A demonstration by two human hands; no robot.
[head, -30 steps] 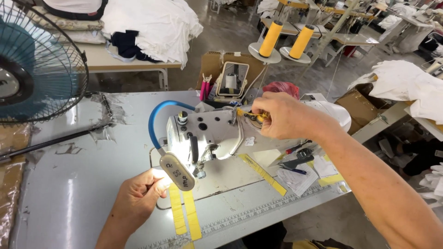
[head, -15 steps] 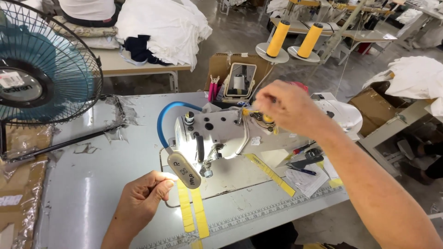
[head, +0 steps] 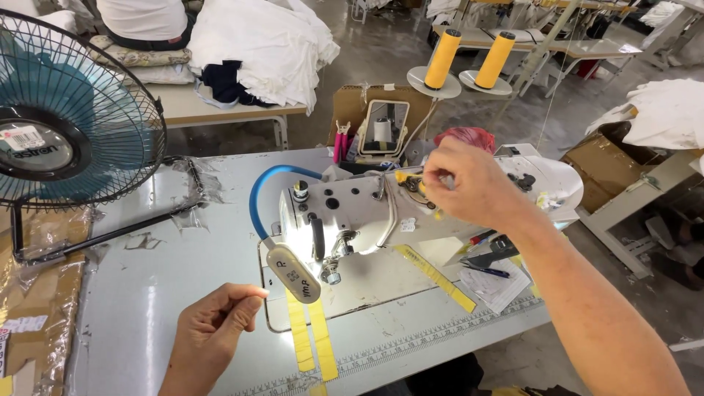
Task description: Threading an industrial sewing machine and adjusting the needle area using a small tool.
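Note:
A white sewing machine [head: 359, 213] stands on the grey table [head: 169, 264]. My right hand [head: 469, 187] rests on top of the machine's arm, fingertips pinched on yellow thread [head: 405, 178] at the thread guides. My left hand [head: 213, 330] hovers over the table in front of the machine's head, just left of the small lamp [head: 293, 273]. Its thumb and forefinger are pressed together, and I cannot make out any thread between them. Two yellow tape strips [head: 312, 341] lie on the machine bed below the needle area [head: 331, 275].
A blue desk fan [head: 66, 125] stands at the table's left. Two yellow thread cones [head: 469, 59] and a small mirror [head: 385, 125] sit behind the machine. Papers and a pen [head: 491, 275] lie at the right. White cloth is piled on a far table [head: 257, 37].
My left hand has drawn back slightly toward me and away from the lamp. My right hand stays on the machine's top at the thread guides. The view has shifted a little.

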